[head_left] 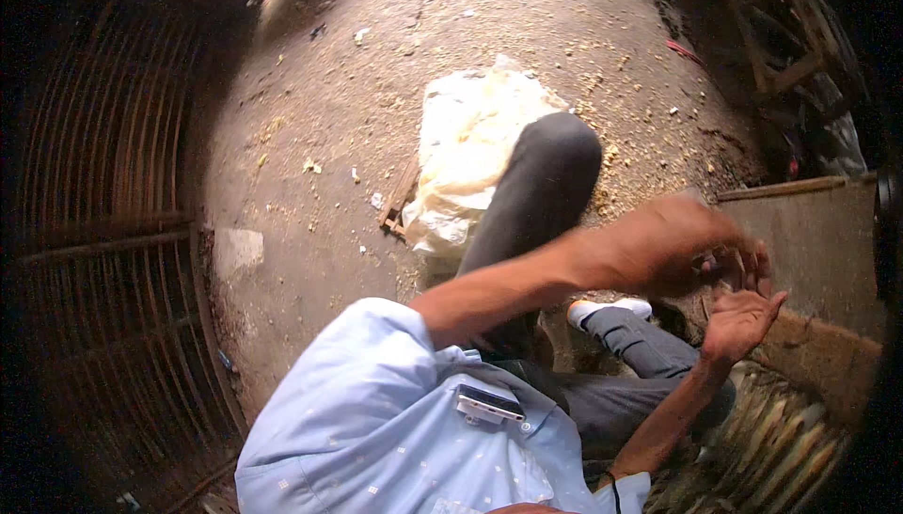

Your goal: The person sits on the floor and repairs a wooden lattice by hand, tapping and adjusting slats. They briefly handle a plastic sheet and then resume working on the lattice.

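In the head view, the left arm reaches across the bent left knee (pixel 562 152), and its blurred left hand (pixel 685 237) hovers just above the right hand (pixel 738 324). The right palm faces up, fingers spread and slightly curled; I cannot tell whether the left fingers grip anything. Nearest to both hands is a flat panel (pixel 823 251), just to their right, its wooden edge (pixel 785 188) limiting reach that way. Ribbed slats (pixel 771 443) border the lower right, near the right forearm. Ahead, a crumpled white sheet (pixel 470 142) lies past the knee. The widest room is leftward: ground (pixel 310 128) strewn with pale bits, stretching to a slatted wall (pixel 122 138).
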Demonstrator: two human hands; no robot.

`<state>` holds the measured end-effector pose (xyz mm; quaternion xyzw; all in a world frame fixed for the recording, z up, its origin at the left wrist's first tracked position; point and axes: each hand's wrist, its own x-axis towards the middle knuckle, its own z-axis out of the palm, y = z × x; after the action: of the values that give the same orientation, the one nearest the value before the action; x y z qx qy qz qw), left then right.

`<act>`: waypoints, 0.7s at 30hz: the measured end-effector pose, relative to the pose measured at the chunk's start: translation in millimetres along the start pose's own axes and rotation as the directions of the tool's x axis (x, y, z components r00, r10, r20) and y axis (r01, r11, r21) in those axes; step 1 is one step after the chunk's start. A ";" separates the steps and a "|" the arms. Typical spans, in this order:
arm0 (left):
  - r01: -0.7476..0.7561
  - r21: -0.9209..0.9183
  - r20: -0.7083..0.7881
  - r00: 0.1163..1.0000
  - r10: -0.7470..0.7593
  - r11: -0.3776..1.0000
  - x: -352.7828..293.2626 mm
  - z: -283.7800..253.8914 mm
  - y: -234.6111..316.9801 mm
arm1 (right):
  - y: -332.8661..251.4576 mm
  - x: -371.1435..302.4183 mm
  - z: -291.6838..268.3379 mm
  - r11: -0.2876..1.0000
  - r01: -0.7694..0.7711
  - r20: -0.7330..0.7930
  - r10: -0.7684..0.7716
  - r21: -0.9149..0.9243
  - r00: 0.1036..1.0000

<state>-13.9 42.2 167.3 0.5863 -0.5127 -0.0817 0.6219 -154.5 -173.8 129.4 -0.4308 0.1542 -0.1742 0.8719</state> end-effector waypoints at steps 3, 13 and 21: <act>0.212 0.139 -0.516 0.849 -0.112 0.967 -52.2 -102.7 -28.1 | -5.6 11.6 -36.2 0.836 -0.076 -0.117 0.014 -0.543 0.993; 0.840 0.541 -0.630 0.433 -0.645 0.035 -409.9 -132.6 -221.0 | 23.0 18.5 -59.5 0.359 -0.323 -0.281 0.164 -0.876 0.946; 0.917 0.349 -0.745 0.396 -0.537 0.192 -426.4 -139.8 -236.9 | 33.5 22.1 -61.4 0.236 -0.193 -0.146 0.203 -0.953 0.968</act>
<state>10.4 361.3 -226.5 0.9516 0.0296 -0.0236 0.3049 -154.8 -207.2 64.2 -0.8477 0.2771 0.0678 0.4472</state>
